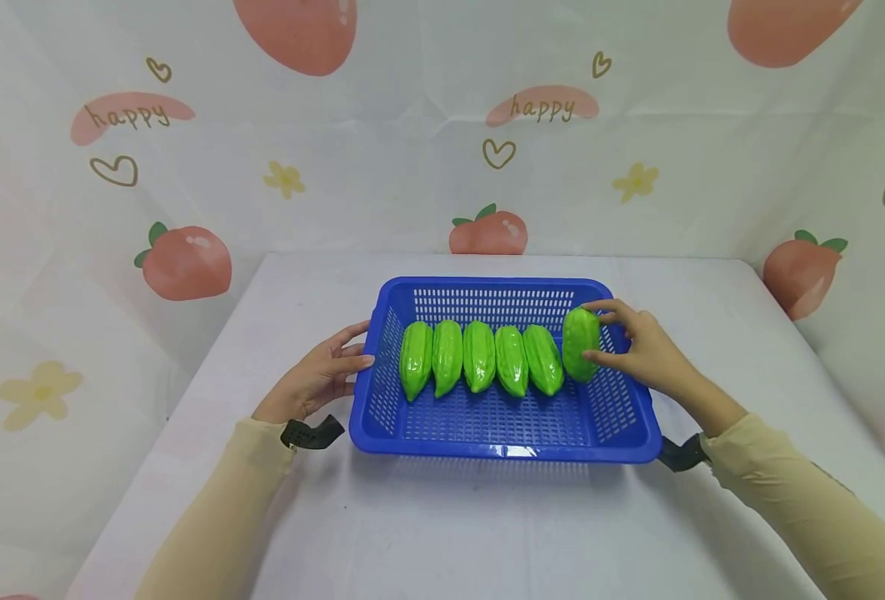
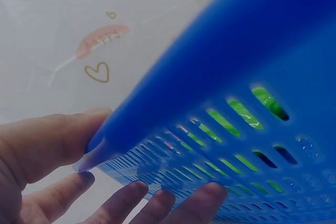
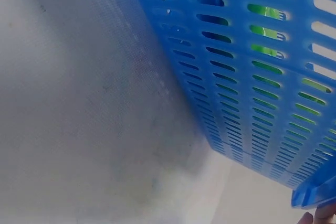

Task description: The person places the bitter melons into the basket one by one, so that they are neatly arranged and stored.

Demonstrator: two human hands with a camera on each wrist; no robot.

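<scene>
Your forearms angle in from both lower corners toward the basket (image 1: 506, 450) on the table (image 1: 442, 533). Left hand (image 1: 321, 377) lies against its left wall, fingers straight and relaxed, thumb up at the rim. Right hand (image 1: 641, 350) reaches over the right wall, thumb and fingers curled round the gourd (image 1: 581, 343), held just clear of the row (image 1: 480, 358) of five lying between your hands.
</scene>
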